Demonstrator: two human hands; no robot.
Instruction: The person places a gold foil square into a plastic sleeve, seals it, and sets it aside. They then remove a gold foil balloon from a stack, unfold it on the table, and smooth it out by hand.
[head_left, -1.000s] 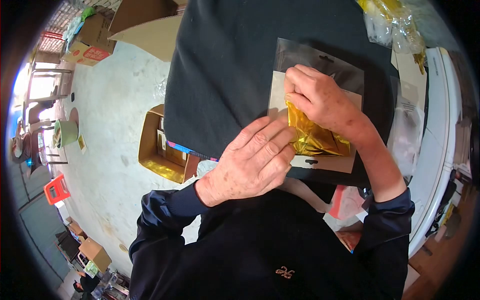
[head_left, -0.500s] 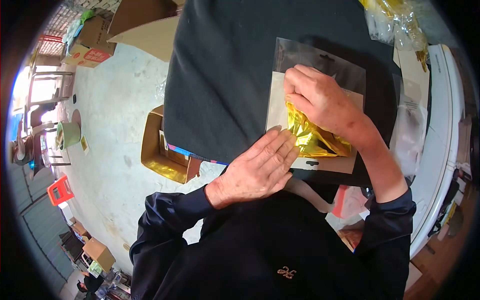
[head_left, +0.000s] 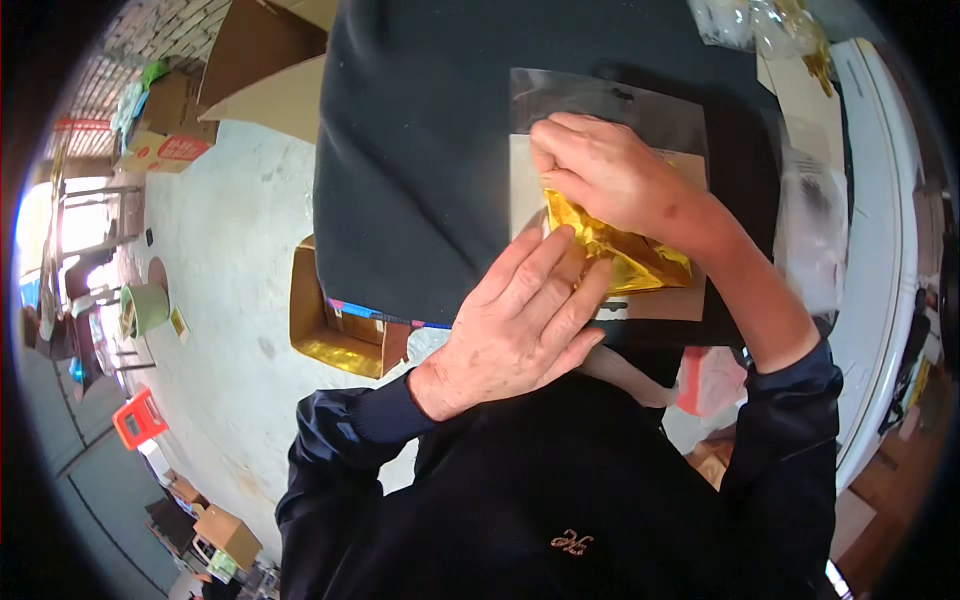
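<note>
Shiny gold foil (head_left: 645, 268) lies crumpled on a pale backing card (head_left: 525, 190), whose clear plastic sleeve (head_left: 545, 95) with a hang hole extends beyond the card's far edge. My right hand (head_left: 615, 178) is closed over the upper left of the foil, fingers curled, with the pinched part hidden beneath. Flat and with fingers a little spread, my left hand (head_left: 525, 315) rests its fingertips on the foil's near left side. Black cloth (head_left: 420, 150) lies under the card and sleeve.
Clear plastic packaging (head_left: 812, 230) lies right of the cloth, beside a white appliance-like edge (head_left: 880, 180). An open carton (head_left: 370, 345) with gold material inside stands on the floor at left. A larger cardboard box (head_left: 265, 70) is at the upper left, and a red stool (head_left: 140, 418) stands farther off.
My left hand's fingers have spread slightly and shifted over the foil's left side. My right hand stays closed at the foil. The whole view has shifted a little.
</note>
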